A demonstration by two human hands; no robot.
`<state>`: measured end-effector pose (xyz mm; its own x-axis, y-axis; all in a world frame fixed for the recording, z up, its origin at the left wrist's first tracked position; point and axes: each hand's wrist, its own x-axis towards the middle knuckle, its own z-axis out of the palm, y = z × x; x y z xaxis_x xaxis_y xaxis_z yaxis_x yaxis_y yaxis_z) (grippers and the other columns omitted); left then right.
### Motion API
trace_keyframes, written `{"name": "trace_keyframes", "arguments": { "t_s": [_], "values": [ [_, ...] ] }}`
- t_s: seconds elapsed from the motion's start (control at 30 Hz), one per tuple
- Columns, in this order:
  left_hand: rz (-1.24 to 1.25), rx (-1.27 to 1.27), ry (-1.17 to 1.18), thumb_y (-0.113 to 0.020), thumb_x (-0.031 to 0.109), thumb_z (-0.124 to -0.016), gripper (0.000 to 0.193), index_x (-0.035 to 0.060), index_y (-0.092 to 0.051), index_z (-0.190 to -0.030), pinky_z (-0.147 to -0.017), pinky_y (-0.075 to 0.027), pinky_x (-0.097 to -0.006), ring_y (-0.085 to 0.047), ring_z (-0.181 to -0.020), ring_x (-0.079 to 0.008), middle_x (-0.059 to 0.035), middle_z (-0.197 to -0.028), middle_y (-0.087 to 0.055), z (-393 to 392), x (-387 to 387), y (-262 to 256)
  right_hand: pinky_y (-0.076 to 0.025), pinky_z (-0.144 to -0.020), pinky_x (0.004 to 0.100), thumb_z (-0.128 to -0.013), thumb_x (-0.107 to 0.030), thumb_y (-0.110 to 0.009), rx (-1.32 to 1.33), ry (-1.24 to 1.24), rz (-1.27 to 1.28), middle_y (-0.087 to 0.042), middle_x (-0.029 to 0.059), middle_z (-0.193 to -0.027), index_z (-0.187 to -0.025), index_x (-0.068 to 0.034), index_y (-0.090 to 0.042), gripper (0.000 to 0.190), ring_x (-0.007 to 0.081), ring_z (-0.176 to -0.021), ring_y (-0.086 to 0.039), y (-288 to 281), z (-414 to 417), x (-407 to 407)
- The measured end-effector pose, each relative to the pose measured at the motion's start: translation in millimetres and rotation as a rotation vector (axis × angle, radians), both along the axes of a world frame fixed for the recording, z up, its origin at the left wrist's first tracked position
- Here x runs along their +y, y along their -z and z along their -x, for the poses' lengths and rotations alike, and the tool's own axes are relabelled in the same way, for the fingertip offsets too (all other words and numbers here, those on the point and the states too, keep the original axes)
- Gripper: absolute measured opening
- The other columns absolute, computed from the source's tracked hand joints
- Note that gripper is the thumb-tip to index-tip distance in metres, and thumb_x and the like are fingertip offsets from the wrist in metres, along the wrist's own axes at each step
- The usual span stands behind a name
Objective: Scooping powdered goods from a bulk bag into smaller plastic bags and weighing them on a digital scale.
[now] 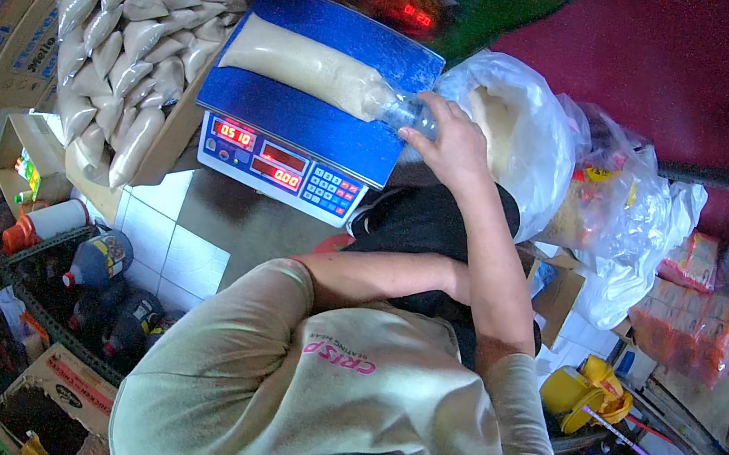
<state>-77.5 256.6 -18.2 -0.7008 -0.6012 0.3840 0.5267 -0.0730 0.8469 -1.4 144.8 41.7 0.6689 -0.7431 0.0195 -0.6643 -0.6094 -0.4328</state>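
A long clear plastic bag of pale granules (305, 66) lies flat on the blue platter (307, 135) of a digital weighing scale (246, 175) with red lit digits. At the bag's right end, my right hand (452, 137) holds a clear plastic cup-like piece (412, 114) by its outer end, fingers above and thumb below. The piece meets the bag's mouth. My left forearm (385, 274) crosses my lap, and its hand is hidden behind my right arm. Right of the scale stands an open white plastic sack (540, 148) with pale granules inside.
A carton (165, 143) heaped with small filled bags (143, 39) stands against the scale's left side. Dark bottles (103, 256) and a metal rack (48, 326) are at lower left. Plastic-wrapped packs (684, 324) and a yellow container (571, 399) lie to the right.
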Motion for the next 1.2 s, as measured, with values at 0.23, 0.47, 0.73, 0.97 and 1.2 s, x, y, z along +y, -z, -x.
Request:
{"name": "trace_keyframes", "arguments": {
  "t_s": [0.23, 0.47, 0.73, 0.97, 1.2],
  "values": [
    [-0.057, -0.274, 0.155, -0.057, 0.018, -0.084, 0.036, -0.0019, -0.051, -0.113, -0.097, -0.031, -0.0319, -0.043, -0.109, -0.0201, -0.0137, -0.123, -0.047, -14, -3, -11, -0.044, -0.078, 0.0358, -0.070, -0.032, -0.069, -0.213, 0.068, -0.359, -0.057, 0.0146, -0.097, -0.117, -0.012, -0.047, 0.055, 0.0270, -0.085, -0.056, 8, 34, -7],
    [0.210, -0.228, -0.016, -0.053, 0.023, -0.082, 0.039, 0.0013, -0.051, -0.114, -0.093, -0.036, -0.0350, -0.047, -0.109, -0.0281, -0.0179, -0.119, -0.050, -8, -2, -2, -0.042, -0.075, 0.0302, -0.071, -0.024, -0.070, -0.315, 0.131, -0.386, -0.053, 0.0082, -0.090, -0.117, -0.012, -0.047, 0.053, 0.0178, -0.084, -0.051, 14, 64, -6],
    [0.308, -0.394, -0.010, -0.052, 0.014, -0.078, 0.028, -0.0004, -0.055, -0.102, -0.081, -0.043, -0.0371, -0.056, -0.092, -0.0302, -0.0182, -0.097, -0.059, -23, 3, -10, -0.041, -0.075, 0.0281, -0.073, -0.015, -0.068, -0.416, 0.247, -0.329, -0.052, 0.0047, -0.089, -0.118, -0.006, -0.045, 0.051, 0.0141, -0.083, -0.049, 11, 123, -18],
    [0.280, -0.386, -0.002, -0.052, 0.012, -0.078, 0.023, -0.0005, -0.055, -0.097, -0.070, -0.045, -0.0324, -0.058, -0.080, -0.0228, -0.0128, -0.082, -0.057, -25, 5, -15, -0.043, -0.071, 0.0273, -0.074, -0.016, -0.067, -0.452, 0.387, -0.248, -0.052, 0.0036, -0.083, -0.118, -0.006, -0.045, 0.050, 0.0142, -0.078, -0.051, 26, 161, -24],
    [0.384, -0.482, -0.716, -0.057, 0.010, -0.077, 0.018, 0.0058, -0.058, -0.094, -0.080, -0.043, -0.0368, -0.054, -0.090, -0.0274, -0.0115, -0.095, -0.056, -114, -11, -72, -0.043, -0.069, 0.0267, -0.073, -0.031, -0.067, -0.135, 0.672, -0.251, -0.057, 0.0078, -0.086, -0.122, -0.008, -0.042, 0.060, 0.0177, -0.080, -0.056, 76, 195, -53]
  ]
}}
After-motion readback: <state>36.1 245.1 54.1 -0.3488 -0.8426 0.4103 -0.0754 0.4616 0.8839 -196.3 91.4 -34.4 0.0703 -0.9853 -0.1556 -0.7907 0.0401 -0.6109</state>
